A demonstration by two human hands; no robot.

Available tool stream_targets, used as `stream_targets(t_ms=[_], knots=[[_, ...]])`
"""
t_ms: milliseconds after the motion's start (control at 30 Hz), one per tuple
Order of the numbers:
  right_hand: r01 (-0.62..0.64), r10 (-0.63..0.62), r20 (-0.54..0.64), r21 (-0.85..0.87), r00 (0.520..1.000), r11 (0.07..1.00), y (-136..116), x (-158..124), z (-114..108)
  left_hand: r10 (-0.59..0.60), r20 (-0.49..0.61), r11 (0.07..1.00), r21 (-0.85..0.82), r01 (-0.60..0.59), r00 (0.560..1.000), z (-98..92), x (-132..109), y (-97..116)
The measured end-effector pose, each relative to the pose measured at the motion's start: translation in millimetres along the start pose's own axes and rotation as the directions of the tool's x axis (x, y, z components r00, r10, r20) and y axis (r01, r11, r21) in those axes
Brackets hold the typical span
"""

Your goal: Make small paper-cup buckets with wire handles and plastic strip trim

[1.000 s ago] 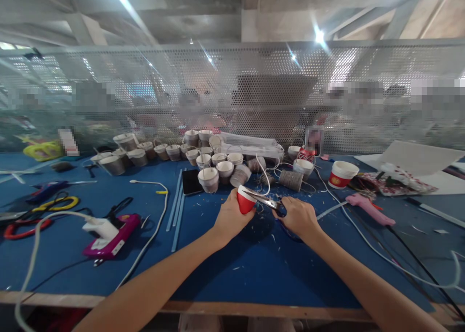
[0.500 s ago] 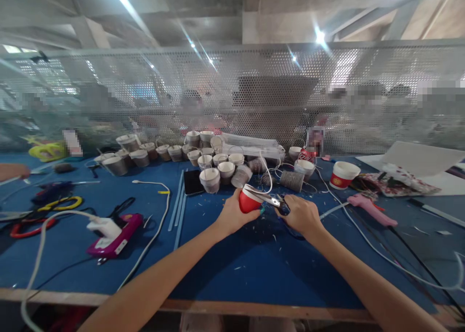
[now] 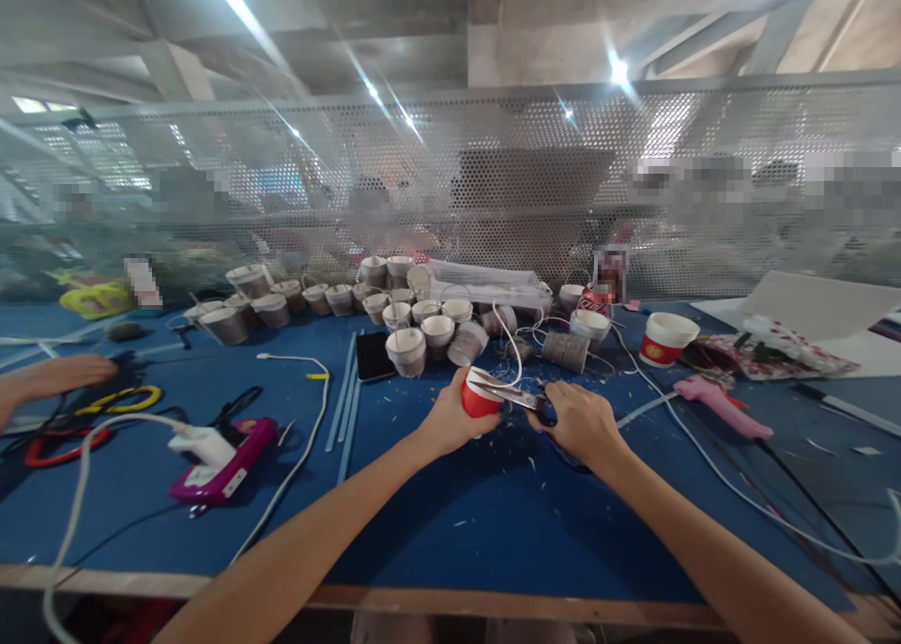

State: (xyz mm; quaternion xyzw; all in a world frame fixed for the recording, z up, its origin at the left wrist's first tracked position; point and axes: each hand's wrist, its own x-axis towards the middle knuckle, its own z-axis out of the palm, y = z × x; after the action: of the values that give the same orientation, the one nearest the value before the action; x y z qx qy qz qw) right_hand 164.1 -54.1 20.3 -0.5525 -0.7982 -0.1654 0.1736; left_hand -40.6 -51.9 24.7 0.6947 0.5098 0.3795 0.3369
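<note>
My left hand (image 3: 447, 419) is wrapped round a small red paper cup (image 3: 479, 396) with a white rim, held just above the blue table top (image 3: 450, 522). My right hand (image 3: 578, 422) is closed on the handles of a pair of scissors (image 3: 519, 397) whose blades lie across the cup's rim. A thin white wire loop (image 3: 512, 344) rises from the cup. Small white scraps lie on the mat under my hands.
A cluster of grey-wrapped cups (image 3: 408, 317) stands behind my hands beside a dark phone (image 3: 372, 355). A magenta glue gun (image 3: 218, 461) lies left, a pink one (image 3: 718, 405) right, near a red-and-white cup (image 3: 667, 338). Another person's hand (image 3: 60, 376) reaches in at far left. Perforated screen (image 3: 493, 184) behind.
I have turned the cup more upright and lowered the scissors' blades onto its rim. Another person's hand has come further into view from the left.
</note>
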Motion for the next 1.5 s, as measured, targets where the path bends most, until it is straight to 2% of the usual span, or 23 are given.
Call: stream_targets(t_ms=[167,800,1300,1400,1500], knots=[[0.01,-0.01,-0.01,-0.011,1.0,1.0,-1.4,-0.1,-0.3,-0.012,-0.042,0.998,0.061,0.014,0.999,2.1,-1.7,1.9],[0.018,-0.016,-0.073,0.018,0.997,1.0,-0.2,-1.3,3.3,-0.008,-0.113,0.994,0.11,0.02,0.994,3.9,-3.6,1.8],[-0.023,0.022,0.018,0.047,1.0,0.999,0.3,0.2,-0.9,-0.018,-0.129,0.993,0.111,0.033,0.991,5.8,-2.8,-4.8],[-0.004,0.002,0.056,0.039,0.998,0.999,-3.3,-1.0,-1.7,0.088,-0.054,0.982,0.17,-0.077,0.995,10.5,-5.6,-6.1],[0.049,-0.052,0.057,0.046,0.997,0.998,-9.1,-2.1,-3.7,0.2,0.039,0.961,0.189,-0.204,0.979,15.5,-8.9,-5.5]])
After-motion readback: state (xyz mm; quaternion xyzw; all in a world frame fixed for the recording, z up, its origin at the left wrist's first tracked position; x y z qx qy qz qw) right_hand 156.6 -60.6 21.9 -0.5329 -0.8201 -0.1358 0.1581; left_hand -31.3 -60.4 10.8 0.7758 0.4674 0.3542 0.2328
